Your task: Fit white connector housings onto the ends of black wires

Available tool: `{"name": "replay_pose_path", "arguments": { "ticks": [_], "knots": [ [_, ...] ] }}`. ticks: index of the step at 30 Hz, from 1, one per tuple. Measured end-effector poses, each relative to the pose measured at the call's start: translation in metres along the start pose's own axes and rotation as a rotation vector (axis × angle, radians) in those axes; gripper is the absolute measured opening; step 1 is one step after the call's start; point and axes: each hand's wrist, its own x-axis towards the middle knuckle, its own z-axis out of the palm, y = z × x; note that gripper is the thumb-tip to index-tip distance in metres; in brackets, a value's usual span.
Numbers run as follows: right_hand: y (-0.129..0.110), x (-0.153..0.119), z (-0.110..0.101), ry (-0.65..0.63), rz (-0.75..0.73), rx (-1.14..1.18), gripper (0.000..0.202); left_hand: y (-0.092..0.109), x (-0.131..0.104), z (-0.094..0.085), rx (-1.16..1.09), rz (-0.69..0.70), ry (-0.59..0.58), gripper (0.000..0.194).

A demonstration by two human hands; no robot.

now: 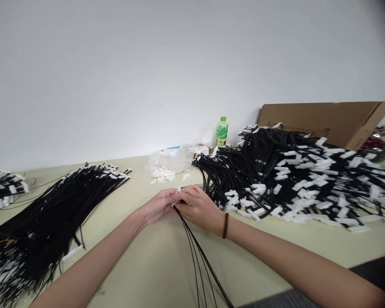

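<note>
At the middle of the table my left hand (161,205) and my right hand (199,208) meet, fingertips pinched together. Between them is a small white connector (179,189), partly hidden by the fingers. Several thin black cables (197,248) run from under my right hand down to the table's front edge. My right hand is closed around their upper ends. Just behind the hands lie loose white connectors (163,174) beside a clear plastic bag (171,159).
On the right is a large heap of black cables (263,162) with white ends, before a cardboard box (314,122). A green-capped bottle (222,132) stands by the wall. Another cable bundle (51,214) covers the left side, with more white-ended cables (3,188) at the far left.
</note>
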Motion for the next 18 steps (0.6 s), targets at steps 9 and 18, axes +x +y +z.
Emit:
{"name": "replay_pose_path", "arguments": {
  "ticks": [9, 18],
  "knots": [
    [-0.003, 0.003, -0.012, 0.086, -0.01, -0.001, 0.013, -0.001, -0.001, 0.009, -0.11, 0.054, 0.047, 0.029],
    [-0.002, 0.0, -0.011, 0.06, 0.08, 0.178, 0.013, -0.008, 0.0, 0.005, -0.171, 0.102, 0.001, 0.027]
  ]
}}
